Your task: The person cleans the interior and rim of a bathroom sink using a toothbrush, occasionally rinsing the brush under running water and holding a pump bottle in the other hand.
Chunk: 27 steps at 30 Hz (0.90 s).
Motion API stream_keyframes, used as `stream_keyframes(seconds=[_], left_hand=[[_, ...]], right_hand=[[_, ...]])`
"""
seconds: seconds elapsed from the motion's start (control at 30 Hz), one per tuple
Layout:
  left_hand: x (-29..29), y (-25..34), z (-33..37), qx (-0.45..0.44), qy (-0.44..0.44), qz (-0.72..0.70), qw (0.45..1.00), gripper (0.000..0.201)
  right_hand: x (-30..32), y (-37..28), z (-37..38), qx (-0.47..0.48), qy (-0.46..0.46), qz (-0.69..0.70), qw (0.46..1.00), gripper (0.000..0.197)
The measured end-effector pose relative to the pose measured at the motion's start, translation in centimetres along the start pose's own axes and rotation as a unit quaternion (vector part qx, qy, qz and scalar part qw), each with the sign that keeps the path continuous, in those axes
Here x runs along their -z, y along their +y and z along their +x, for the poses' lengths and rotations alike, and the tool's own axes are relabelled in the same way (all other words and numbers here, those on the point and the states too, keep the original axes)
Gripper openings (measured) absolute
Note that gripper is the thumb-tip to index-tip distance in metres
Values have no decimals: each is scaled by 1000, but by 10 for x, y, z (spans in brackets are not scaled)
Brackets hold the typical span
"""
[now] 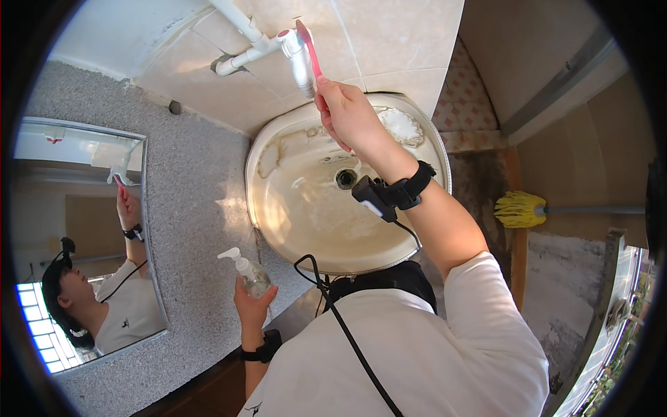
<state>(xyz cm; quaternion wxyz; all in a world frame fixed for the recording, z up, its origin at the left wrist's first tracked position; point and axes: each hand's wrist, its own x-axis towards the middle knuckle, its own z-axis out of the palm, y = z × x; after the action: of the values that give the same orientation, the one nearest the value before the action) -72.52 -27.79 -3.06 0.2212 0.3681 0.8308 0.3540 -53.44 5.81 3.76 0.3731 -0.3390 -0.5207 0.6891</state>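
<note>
My right hand [349, 118] is closed round the handle of a pink toothbrush [315, 57]. The brush's head lies at the upper end of a white plastic tap [298, 68] on the tiled wall; whether its bristles touch the tap I cannot tell. Beneath that arm is a stained cream wash basin [306, 215] with a dark drain hole [345, 178]. Left of the basin's near edge, my left hand [254, 302] grips a clear pump bottle [256, 279] topped by a white pump. Part of the bottle is hidden by my fingers.
White pipes [240, 21] run along the wall to the tap. A framed mirror [154, 229] is at the left on the speckled grey surface [198, 187]. To the right is a yellow mop [521, 209]. A black cable [347, 333] hangs across my shirt.
</note>
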Motion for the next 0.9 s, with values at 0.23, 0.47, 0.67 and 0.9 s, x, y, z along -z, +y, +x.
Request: stream_keyframes(seconds=[0.23, 0.47, 0.67, 0.9], left_hand=[[-1, -1, -3, -3, 9, -52, 999, 51], [3, -4, -5, 5, 12, 17, 1000, 54], [3, -6, -4, 3, 19, -21, 1000, 55], [5, -5, -6, 9, 17, -19, 1000, 55]], right_hand=[[16, 23, -9, 6, 12, -72, 997, 44], [20, -17, -15, 132, -39, -185, 973, 48], [28, -16, -40, 93, -36, -362, 927, 43], [56, 2, -9, 140, 47, -516, 844, 40]])
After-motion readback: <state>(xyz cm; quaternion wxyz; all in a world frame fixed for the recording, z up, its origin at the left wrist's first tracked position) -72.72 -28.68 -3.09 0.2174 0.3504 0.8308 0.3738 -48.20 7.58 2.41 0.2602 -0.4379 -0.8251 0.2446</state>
